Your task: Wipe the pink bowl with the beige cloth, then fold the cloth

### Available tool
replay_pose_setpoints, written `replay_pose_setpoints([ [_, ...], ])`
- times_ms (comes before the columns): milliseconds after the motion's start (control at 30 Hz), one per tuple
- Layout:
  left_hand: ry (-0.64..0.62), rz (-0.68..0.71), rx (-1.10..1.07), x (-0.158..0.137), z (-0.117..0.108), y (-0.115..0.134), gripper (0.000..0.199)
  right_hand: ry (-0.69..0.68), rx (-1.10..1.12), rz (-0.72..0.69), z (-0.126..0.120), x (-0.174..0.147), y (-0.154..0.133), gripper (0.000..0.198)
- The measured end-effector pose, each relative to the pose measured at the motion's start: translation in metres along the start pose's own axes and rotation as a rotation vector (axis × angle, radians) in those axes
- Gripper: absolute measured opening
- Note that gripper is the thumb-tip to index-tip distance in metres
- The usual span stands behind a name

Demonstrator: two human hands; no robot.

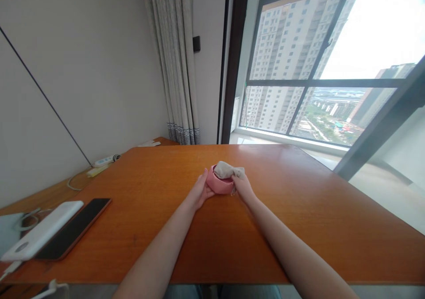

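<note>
A small pink bowl is held over the middle of the wooden table, tilted toward the right. My left hand is closed around its left side, with fingers under it and the thumb near the rim. A small beige cloth pouch lies across the bowl's opening, its bunched neck pointing right. My right hand pinches the pouch at that neck, close against the bowl's right edge. Thin cord ends dangle below the right fingers. The bowl's inside is mostly hidden by the pouch.
On the left of the table lie a dark phone and a white power bank with a cable plugged in. A power strip sits farther back by the wall. A curtain and a large window stand behind.
</note>
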State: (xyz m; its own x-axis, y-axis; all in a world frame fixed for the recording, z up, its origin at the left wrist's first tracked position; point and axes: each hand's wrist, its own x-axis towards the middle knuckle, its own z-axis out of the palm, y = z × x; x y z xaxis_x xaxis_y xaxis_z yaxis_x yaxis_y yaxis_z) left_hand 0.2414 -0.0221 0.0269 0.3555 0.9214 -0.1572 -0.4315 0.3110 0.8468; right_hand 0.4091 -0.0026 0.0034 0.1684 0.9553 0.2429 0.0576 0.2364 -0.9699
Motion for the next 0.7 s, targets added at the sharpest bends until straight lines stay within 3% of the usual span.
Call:
replay_pose_setpoints([
  [100,-0.177,-0.211,0.016,-0.004,-0.006,0.005,0.057,-0.161,0.069,0.159,-0.017,0.004,-0.005,0.017],
  [200,-0.193,-0.274,0.021,-0.003,-0.011,0.004,0.048,-0.286,0.112,0.184,-0.018,0.003,-0.01,0.019],
  [467,-0.005,0.189,-0.111,0.007,-0.007,0.001,0.054,-0.254,-0.025,-0.256,0.018,-0.023,-0.018,0.061],
  [633,0.159,0.224,-0.245,0.011,-0.012,0.007,0.044,-0.265,-0.16,-0.433,0.026,-0.039,-0.028,0.065],
  [700,0.167,0.202,-0.295,0.01,-0.012,0.008,0.041,-0.11,-0.077,-0.393,0.022,-0.035,-0.029,0.059],
])
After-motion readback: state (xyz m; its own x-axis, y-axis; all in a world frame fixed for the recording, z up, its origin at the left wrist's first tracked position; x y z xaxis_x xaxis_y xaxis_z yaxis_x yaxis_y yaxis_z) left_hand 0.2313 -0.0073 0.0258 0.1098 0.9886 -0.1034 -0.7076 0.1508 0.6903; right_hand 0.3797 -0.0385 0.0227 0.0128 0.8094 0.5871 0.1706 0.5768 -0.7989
